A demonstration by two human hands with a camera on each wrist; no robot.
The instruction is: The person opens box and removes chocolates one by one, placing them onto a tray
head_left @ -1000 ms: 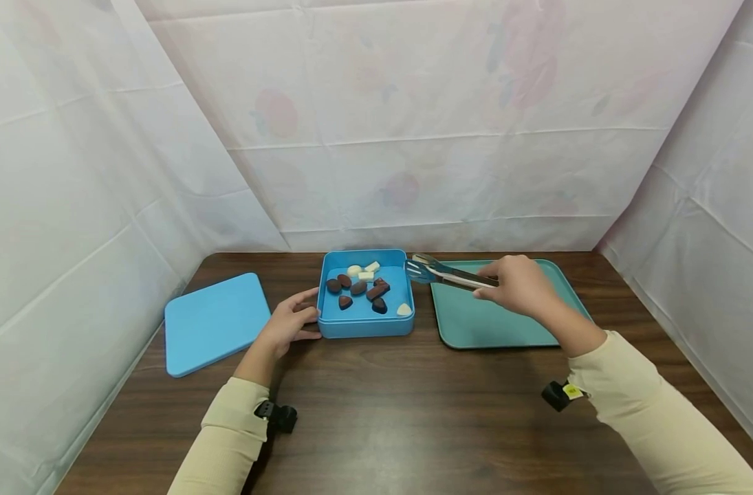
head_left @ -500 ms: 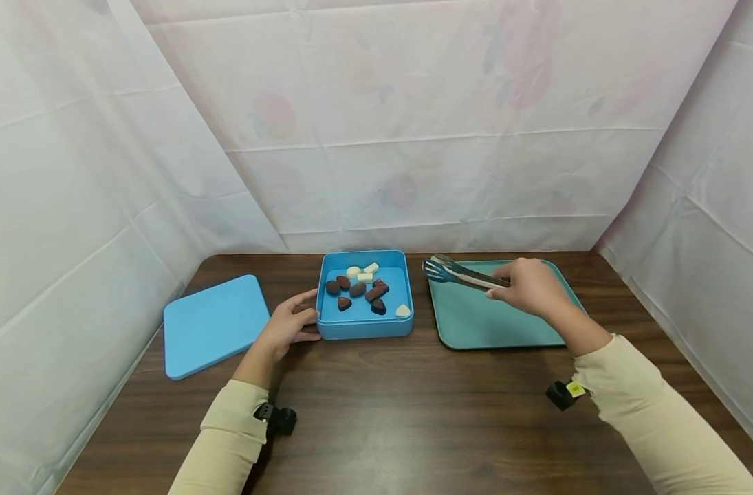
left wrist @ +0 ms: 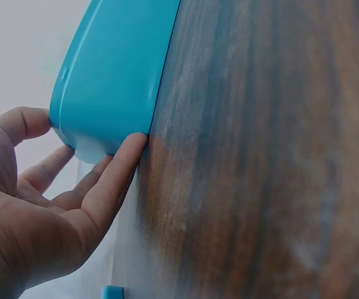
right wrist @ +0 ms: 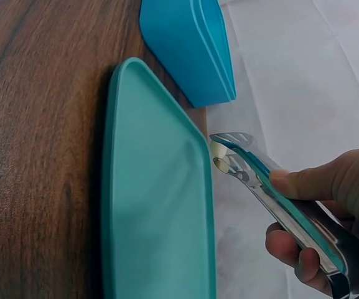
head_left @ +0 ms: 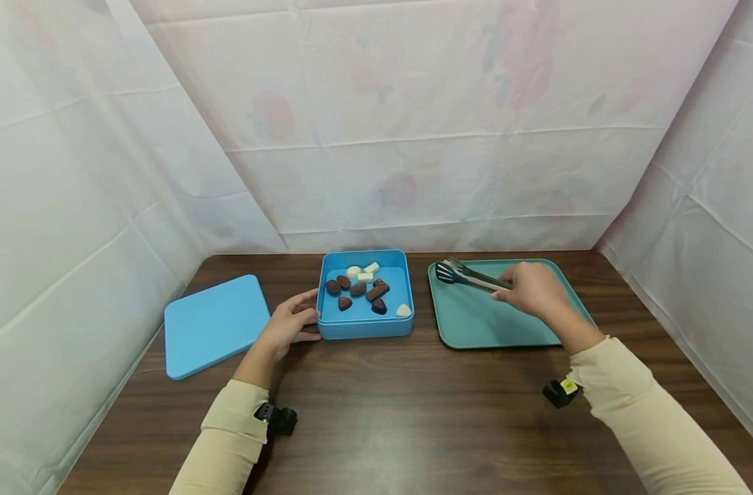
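At the left side of the blue box [head_left: 366,330], my left hand [head_left: 285,326] rests its fingertips against the wall. In the left wrist view its fingers [left wrist: 126,165] are spread and fairly straight, touching the box's corner. Dark chocolates [head_left: 377,292] and white chocolates [head_left: 365,277] lie in the box. My right hand [head_left: 531,290] holds metal tongs [head_left: 469,276] over the far left part of the green tray [head_left: 500,330]. In the right wrist view, a small white chocolate [right wrist: 218,150] sits between the tong tips, above the tray.
A blue lid [head_left: 215,324] lies flat on the wooden table [head_left: 382,412], left of the box. White curtains [head_left: 413,158] with faint fruit prints stand behind the table and at both sides. The tray lies a short gap to the right of the box.
My right hand has carried the tongs rightward from the box's right edge to over the tray and tilted them slightly. The left hand and the box have stayed in place.
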